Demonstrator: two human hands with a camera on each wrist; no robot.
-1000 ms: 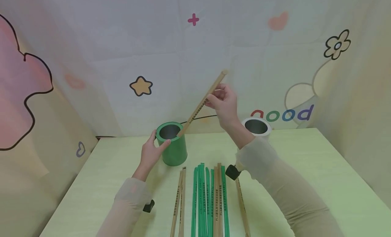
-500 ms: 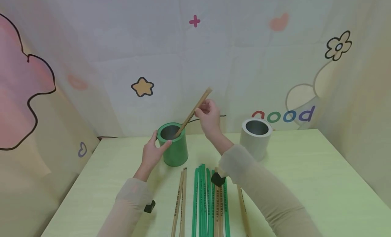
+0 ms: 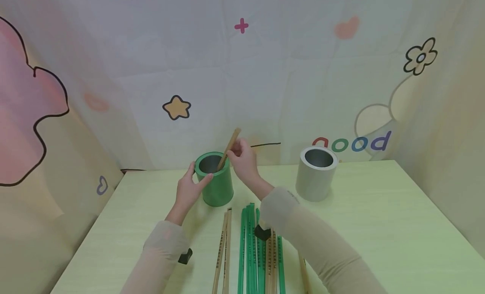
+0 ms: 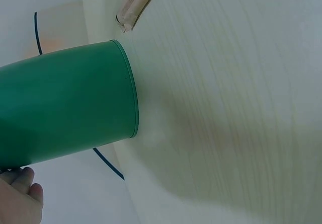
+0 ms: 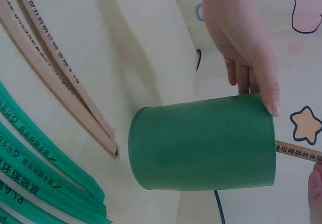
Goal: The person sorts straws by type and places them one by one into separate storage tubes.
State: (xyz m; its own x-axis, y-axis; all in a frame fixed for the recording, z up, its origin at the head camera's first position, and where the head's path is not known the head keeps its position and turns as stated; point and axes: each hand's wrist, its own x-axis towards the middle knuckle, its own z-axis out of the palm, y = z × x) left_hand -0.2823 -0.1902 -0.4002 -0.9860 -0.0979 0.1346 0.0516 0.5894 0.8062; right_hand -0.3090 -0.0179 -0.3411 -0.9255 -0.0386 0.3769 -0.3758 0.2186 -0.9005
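My left hand (image 3: 187,189) holds the green cylindrical cup (image 3: 218,189) at its rim, thumb on the near side and fingers on the far left. The cup stands upright on the table. In my right hand (image 3: 244,162), thumb and fingers pinch a brown paper-wrapped straw (image 3: 230,147), tilted with its top to the right. Its lower end is inside the green cup, where the wall hides the tip. In the right wrist view, printed lettering shows on this straw (image 5: 298,151) beyond the rim, and the left thumb presses the cup's edge.
A white cup (image 3: 316,180) stands at the back right. Several green wrapped straws (image 3: 250,247) lie in front with brown ones among them. Two brown straws (image 3: 222,247) lie left of these, another (image 3: 304,273) to the right, partly under my right sleeve. A printed cloth hangs behind.
My right hand has moved left and down, carrying the brown straw from the green cup's rim down into it. The left hand stays on the cup.
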